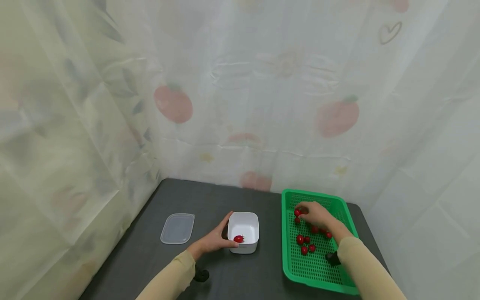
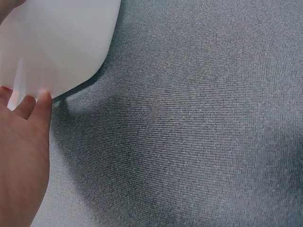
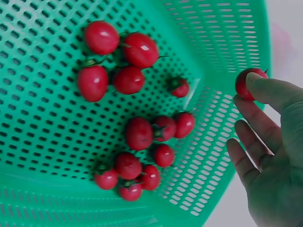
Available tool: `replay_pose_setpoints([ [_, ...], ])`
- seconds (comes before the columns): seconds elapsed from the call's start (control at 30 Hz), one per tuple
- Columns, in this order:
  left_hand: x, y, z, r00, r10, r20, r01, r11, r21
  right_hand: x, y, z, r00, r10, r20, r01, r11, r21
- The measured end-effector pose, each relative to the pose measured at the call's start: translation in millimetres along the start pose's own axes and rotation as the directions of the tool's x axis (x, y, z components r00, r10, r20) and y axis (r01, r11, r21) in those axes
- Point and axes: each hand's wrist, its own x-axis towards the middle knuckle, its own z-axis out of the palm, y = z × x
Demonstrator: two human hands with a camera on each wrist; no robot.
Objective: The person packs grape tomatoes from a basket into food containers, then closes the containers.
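Note:
My left hand (image 1: 213, 240) grips a small white square container (image 1: 245, 249) from its left side, thumb at the near rim. One red cherry tomato (image 1: 238, 238) lies inside it, near that thumb. In the left wrist view, fingertips press the wall of the container (image 2: 61, 42). Over a green perforated basket (image 1: 286, 254), my right hand (image 1: 316, 214) pinches a cherry tomato (image 3: 243, 84) between thumb and index finger; its other fingers are spread loosely. Several more cherry tomatoes (image 3: 139, 134) lie on the basket floor, some with green stems.
A translucent square lid (image 1: 178, 228) lies flat on the dark grey table (image 1: 232, 279), left of the container. The basket stands at the table's right side. Patterned curtains (image 1: 243, 104) hang behind the table and along both sides.

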Motion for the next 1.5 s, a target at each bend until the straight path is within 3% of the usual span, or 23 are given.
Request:
replay_pose_setpoints([
  [0.33, -1.5, 3.8, -0.2, 1.000, -0.001, 0.007, 0.001, 1.000, 0.001, 11, -32, -12, 0.993, -0.114, -0.023, 0.115, 0.993, 0.021],
  [0.67, -1.8, 4.1, 0.4, 1.000, -0.008, 0.002, 0.008, 1.000, 0.015, 27, -66, -7, 0.971, -0.238, -0.008, 0.239, 0.970, 0.038],
  [1.27, 1.4, -1.4, 0.2, 1.000, -0.023, 0.009, 0.023, 1.000, 0.002, 49, -110, 18, 0.950, -0.304, 0.072, 0.295, 0.949, 0.113],
  [1.5, 1.5, -1.6, 1.1, 0.999, -0.037, 0.007, 0.037, 0.999, -0.004, 57, -125, 30, 0.938, -0.328, 0.117, 0.322, 0.944, 0.066],
])
